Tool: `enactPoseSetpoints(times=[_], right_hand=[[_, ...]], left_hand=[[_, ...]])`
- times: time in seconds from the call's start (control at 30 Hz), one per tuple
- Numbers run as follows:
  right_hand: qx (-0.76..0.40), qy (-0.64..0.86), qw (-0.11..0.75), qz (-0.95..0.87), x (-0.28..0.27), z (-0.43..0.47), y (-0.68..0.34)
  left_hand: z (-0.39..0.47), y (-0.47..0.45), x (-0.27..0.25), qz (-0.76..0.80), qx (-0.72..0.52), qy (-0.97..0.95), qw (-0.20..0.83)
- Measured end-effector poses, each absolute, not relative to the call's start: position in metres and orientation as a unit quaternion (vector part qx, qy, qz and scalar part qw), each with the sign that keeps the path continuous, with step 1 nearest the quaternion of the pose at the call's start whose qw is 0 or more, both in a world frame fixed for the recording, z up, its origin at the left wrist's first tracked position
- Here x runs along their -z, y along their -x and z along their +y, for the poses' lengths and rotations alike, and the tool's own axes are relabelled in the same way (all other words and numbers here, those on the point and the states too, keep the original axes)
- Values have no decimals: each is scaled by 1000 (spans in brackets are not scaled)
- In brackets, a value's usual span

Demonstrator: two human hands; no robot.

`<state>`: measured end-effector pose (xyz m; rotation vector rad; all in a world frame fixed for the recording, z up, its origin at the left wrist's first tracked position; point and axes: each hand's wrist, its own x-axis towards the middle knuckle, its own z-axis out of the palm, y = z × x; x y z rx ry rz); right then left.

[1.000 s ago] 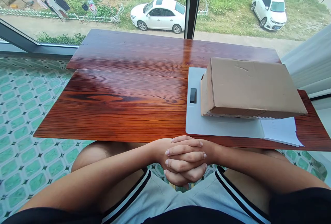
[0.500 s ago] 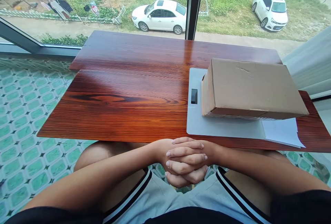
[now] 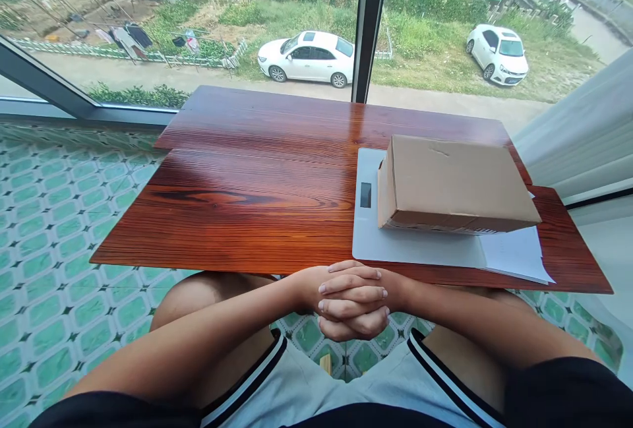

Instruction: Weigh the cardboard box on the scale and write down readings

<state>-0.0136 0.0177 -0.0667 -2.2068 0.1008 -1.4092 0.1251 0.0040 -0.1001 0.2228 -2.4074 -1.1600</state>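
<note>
My left hand (image 3: 321, 289) and my right hand (image 3: 383, 288) are clasped together with their fingers interlaced. Nothing shows between them, though the palms are hidden. The clasped hands sit at the near edge of a glossy reddish-brown wooden table (image 3: 237, 230), above my lap. To the right on the table lies a flat pale grey board (image 3: 415, 243) with a small dark panel on its left side. A closed brown cardboard box (image 3: 459, 181) rests on top of it. White paper sheets (image 3: 517, 253) stick out from under the box at the right.
Behind the table are large window panes with a dark vertical frame (image 3: 366, 32). Outside, a white car (image 3: 306, 59) stands at the left and another (image 3: 498, 55) at the right. A pale curtain (image 3: 588, 131) hangs at the right, over green patterned floor tiles (image 3: 59, 230).
The view has tilted up slightly and pulled back, so the table and box appear lower and smaller and signs show outside. My hands stay clasped in the same place.
</note>
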Motion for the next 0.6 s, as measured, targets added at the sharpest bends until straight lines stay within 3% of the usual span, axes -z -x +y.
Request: enactPoseSetpoints(times=[0.2, 0.6], right_hand=[[530, 803, 271, 20, 67, 18, 12], [559, 750, 348, 60, 77, 18, 6]], left_hand=[[9, -126, 78, -878, 417, -83, 219], [3, -119, 46, -875, 461, -130, 68]])
